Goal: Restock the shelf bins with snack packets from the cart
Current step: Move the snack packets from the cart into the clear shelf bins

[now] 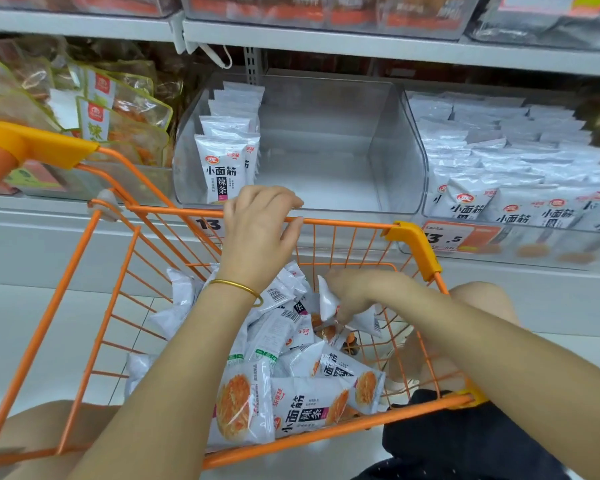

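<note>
An orange wire cart [84, 306] stands in front of me with several white snack packets [302, 407] heaped inside. My left hand [260, 230] grips the cart's far rim, fingers curled over the wire. Down inside the cart, my right hand [357, 292] pinches a white packet [329, 299] among the pile. Behind the cart, a clear shelf bin [395, 157] holds one row of upright white packets [222, 157] along its left side; the remainder of its floor is bare.
A neighbouring bin [520, 216] on the right is packed with the same white packets. Bags of other snacks [111, 109] fill the shelf to the left. Price tags [461, 237] sit on the shelf edge. My knees flank the cart on a white floor.
</note>
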### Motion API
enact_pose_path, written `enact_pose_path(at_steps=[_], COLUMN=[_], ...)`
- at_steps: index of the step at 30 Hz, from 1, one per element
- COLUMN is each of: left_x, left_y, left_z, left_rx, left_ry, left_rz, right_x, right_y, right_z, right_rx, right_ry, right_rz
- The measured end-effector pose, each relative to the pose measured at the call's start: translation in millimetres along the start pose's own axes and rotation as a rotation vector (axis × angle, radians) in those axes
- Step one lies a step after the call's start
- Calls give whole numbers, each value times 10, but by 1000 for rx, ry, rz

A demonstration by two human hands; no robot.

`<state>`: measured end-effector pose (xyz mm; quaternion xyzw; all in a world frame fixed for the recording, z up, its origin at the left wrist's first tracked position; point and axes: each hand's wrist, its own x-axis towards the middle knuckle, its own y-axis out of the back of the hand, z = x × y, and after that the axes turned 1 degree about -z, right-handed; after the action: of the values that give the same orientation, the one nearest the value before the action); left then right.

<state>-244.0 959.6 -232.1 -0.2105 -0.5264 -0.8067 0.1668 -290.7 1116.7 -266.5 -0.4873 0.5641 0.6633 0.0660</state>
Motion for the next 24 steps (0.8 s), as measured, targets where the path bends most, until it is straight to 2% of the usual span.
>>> enact_pose_path(at_steps=[2, 4, 8, 12, 15, 18, 20, 22, 24], left_x=[15, 40, 66, 66, 96, 135, 153, 159, 170], left_y=[2, 16, 91, 125, 116, 147, 169, 167, 130], left_z=[-3, 3, 89, 120, 73, 49, 33, -12, -98], left_rx=[-56, -154, -522, -638, -644, -669, -660, -623, -595], left_ry=[19, 50, 185, 283, 336, 382, 386, 377, 377], left_rz=[16, 6, -66, -158, -140, -49, 10, 47, 74], right_x=[-281, -554, -646, -469, -355, -288, -285, -281, -267], right_y=[222, 398, 550, 692, 732, 760, 788, 809, 858], right_z=[66, 125, 188, 101, -16, -116, -177, -228, -268], right_rx=[190, 543, 1294, 1645, 1754, 1829, 1716, 1453, 1316], right_ry=[115, 250, 511, 681, 698, 683, 630, 544, 502], right_rz=[39, 73, 134, 238, 290, 322, 363, 428, 441])
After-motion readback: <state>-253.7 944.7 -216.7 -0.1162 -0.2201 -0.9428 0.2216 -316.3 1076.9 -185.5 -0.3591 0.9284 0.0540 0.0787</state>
